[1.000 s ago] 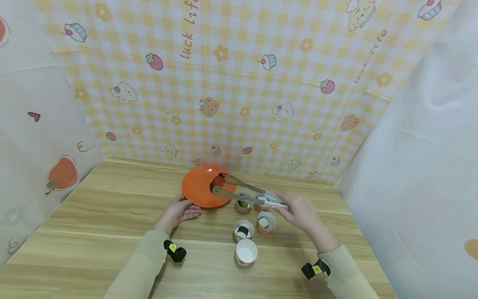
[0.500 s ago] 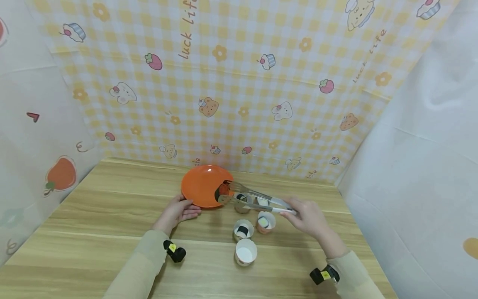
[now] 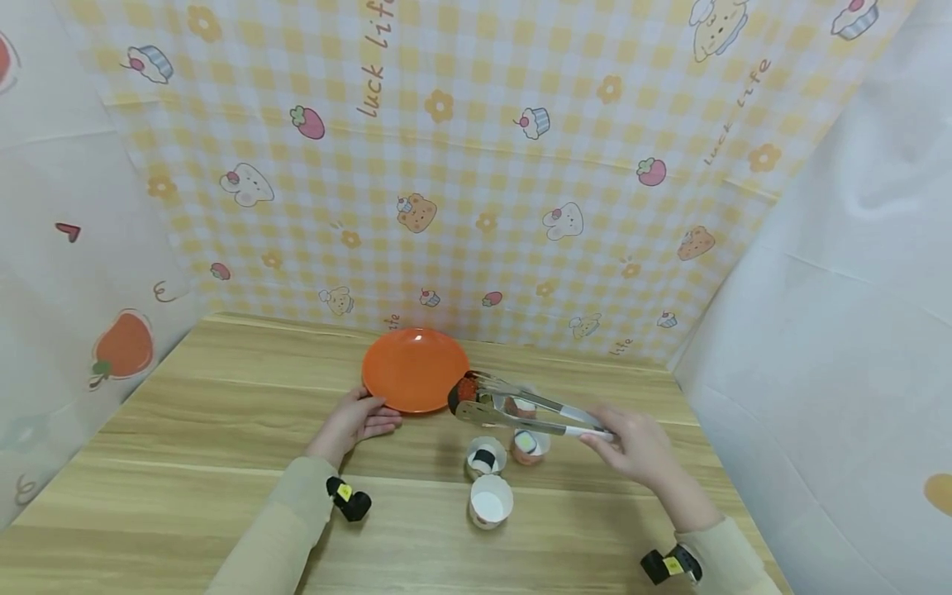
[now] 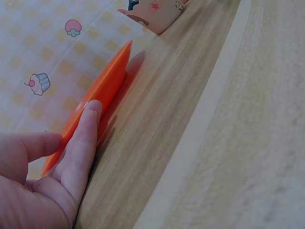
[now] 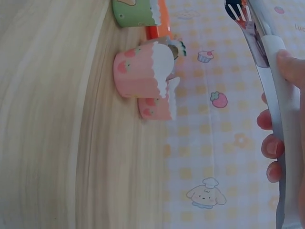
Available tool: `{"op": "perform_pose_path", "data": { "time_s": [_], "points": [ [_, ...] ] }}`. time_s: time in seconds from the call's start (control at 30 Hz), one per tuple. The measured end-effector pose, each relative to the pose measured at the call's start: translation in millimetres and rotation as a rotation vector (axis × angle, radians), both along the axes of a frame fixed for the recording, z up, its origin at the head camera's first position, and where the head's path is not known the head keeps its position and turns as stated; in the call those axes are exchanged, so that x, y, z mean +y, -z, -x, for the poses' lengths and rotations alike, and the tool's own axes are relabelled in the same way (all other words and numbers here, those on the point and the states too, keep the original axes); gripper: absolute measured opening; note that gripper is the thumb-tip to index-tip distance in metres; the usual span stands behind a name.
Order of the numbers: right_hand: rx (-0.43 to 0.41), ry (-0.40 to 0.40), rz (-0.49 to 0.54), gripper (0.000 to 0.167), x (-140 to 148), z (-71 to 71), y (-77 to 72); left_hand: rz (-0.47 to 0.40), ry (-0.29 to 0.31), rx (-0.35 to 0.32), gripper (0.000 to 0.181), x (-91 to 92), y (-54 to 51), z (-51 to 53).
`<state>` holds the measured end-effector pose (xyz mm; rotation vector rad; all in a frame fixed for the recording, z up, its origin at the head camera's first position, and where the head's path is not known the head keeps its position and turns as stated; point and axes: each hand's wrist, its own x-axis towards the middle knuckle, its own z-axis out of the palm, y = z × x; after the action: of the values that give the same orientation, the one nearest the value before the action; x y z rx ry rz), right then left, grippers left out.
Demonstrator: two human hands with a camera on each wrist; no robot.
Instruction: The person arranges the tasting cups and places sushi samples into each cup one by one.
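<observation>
My left hand (image 3: 355,426) pinches the near-left rim of an orange plate (image 3: 412,372), thumb on one side and fingers on the other in the left wrist view. The bare plate's near edge looks slightly lifted there. In my right hand (image 3: 632,442) I grip metal tongs (image 3: 531,426) by their white handles (image 5: 286,109). Between the tongs' tips is a sushi piece (image 3: 467,388) with a dark wrap and red topping, just right of the plate. Below it stand paper cups, some partly hidden by the tongs.
One cup (image 3: 491,516) shows only its white inside. Behind it a cup (image 3: 476,471) holds a white piece with a black band (image 3: 484,459). Another cup (image 3: 531,457) holds a pale, green-centred roll (image 3: 525,442). A patterned cloth (image 3: 483,182) hangs behind the wooden table (image 3: 223,397).
My right hand has drawn back to the right and slightly down, carrying the tongs and sushi from over the plate to beside its right edge. My left hand stays at the rim.
</observation>
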<state>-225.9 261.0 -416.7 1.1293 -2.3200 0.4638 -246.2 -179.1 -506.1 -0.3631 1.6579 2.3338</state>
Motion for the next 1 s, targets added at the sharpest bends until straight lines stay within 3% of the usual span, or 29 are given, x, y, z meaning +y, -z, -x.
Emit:
{"op": "perform_pose_path", "data": {
  "time_s": [0.53, 1.0],
  "points": [
    [0.072, -0.085, -0.009, 0.044, 15.2, -8.7, 2.3, -0.005, -0.006, 0.001, 0.046, -1.1, 0.6, 0.2],
    [0.070, -0.078, -0.023, 0.046, 35.4, -18.4, 15.3, -0.006, -0.005, 0.004, 0.046, 0.2, 1.6, 0.1]
  ]
}}
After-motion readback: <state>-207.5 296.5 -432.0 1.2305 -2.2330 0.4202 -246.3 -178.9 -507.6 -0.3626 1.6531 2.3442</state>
